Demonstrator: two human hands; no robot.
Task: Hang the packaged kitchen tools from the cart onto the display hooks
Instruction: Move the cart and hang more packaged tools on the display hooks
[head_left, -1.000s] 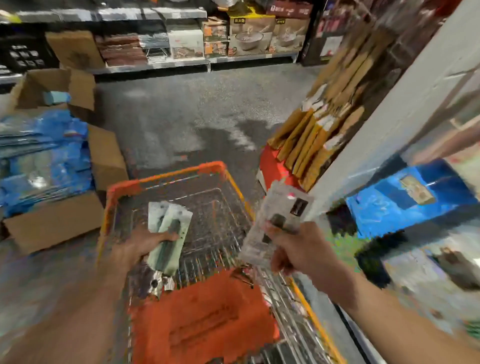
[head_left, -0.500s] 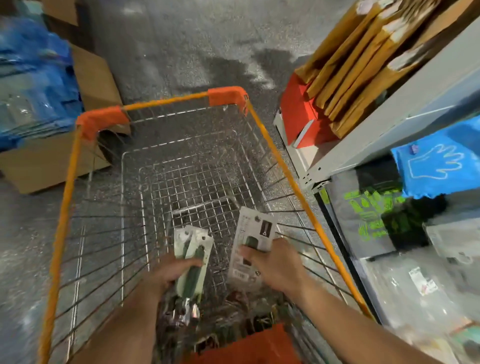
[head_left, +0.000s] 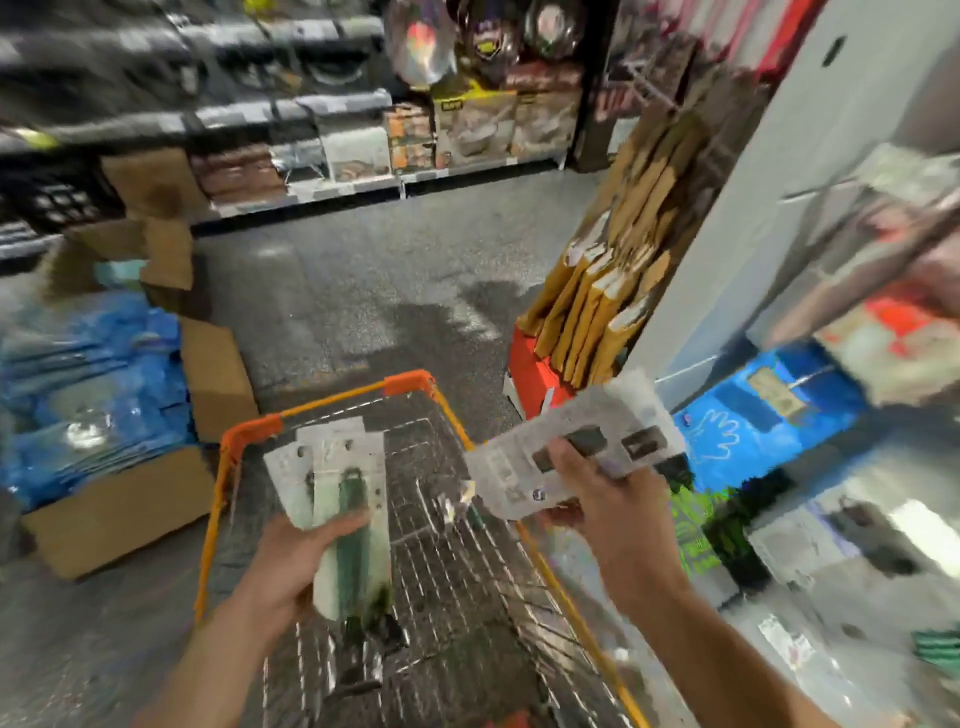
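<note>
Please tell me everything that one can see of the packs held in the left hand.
The green packs are at least two flat pale cards, overlapped and slightly fanned, with small punched holes near the top. A long dark green tool lies lengthwise on the front card; blur hides the print. They stand nearly upright above the wire cart. The left hand grips their lower half, thumb across the front. The white packs in the right hand are apart from them.

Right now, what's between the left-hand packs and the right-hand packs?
Head view: only cart mesh and a small blurred scrap show between green packs and white packs.
</note>
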